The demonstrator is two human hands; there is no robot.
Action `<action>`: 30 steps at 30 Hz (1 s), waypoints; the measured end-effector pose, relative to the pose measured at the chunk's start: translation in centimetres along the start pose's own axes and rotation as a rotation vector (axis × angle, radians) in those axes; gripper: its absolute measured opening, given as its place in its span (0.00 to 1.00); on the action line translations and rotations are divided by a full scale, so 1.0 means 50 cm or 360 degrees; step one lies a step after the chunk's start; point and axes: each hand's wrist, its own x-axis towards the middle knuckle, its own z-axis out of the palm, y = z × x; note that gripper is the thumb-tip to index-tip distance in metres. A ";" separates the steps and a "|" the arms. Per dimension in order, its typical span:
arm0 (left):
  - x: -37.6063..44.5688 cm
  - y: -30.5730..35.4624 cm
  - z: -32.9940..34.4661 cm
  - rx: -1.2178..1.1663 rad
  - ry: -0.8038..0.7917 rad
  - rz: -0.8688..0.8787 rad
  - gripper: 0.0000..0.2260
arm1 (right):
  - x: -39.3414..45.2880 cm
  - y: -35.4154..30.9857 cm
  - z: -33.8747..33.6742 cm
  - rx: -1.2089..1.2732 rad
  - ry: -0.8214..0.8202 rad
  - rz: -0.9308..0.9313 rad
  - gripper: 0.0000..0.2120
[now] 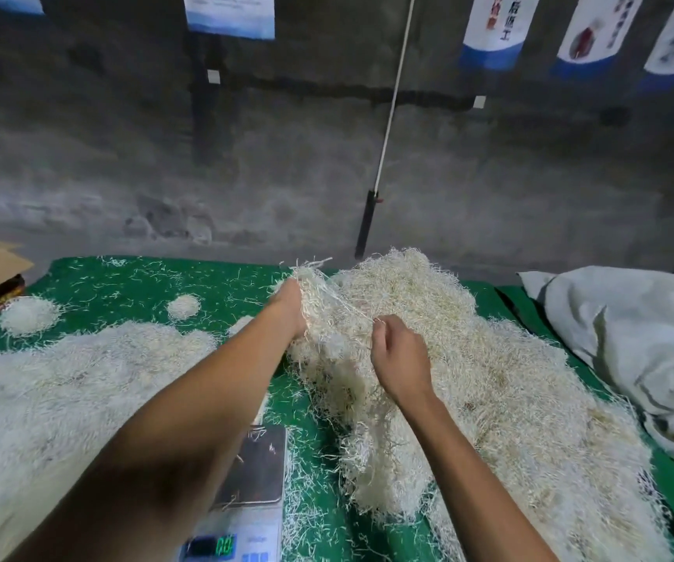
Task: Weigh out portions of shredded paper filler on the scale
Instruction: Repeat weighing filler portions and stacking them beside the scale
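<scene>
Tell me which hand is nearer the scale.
Right. The right hand pinches strands from the big filler pile, up and right of the scale. The left hand grips filler farther back, beyond it.

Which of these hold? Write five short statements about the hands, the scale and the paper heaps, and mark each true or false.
1. Both hands are at the big heap of shredded paper. True.
2. The scale's pan is piled high with paper. False: only a few stray strands lie on it.
3. The left hand grips a raised clump of paper. True.
4. The table cover is red. False: it is green.
5. The right hand rests flat on the scale. False: it pinches strands at the heap.
</scene>
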 end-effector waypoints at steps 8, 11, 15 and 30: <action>-0.056 0.059 -0.011 -0.0118 -0.0444 0.0121 0.19 | 0.019 0.024 0.041 -0.0154 -0.0432 0.0363 0.26; -0.066 0.044 -0.048 0.0067 -0.0296 0.0147 0.19 | 0.013 -0.048 0.071 0.1100 -0.0529 0.0902 0.32; -0.106 -0.012 -0.126 0.0077 -0.0483 0.0024 0.16 | -0.012 -0.111 0.088 0.2081 -0.0486 0.1163 0.35; -0.060 -0.270 -0.460 0.0041 -0.0667 0.0197 0.57 | -0.236 -0.212 0.269 0.0825 -0.0454 0.0705 0.21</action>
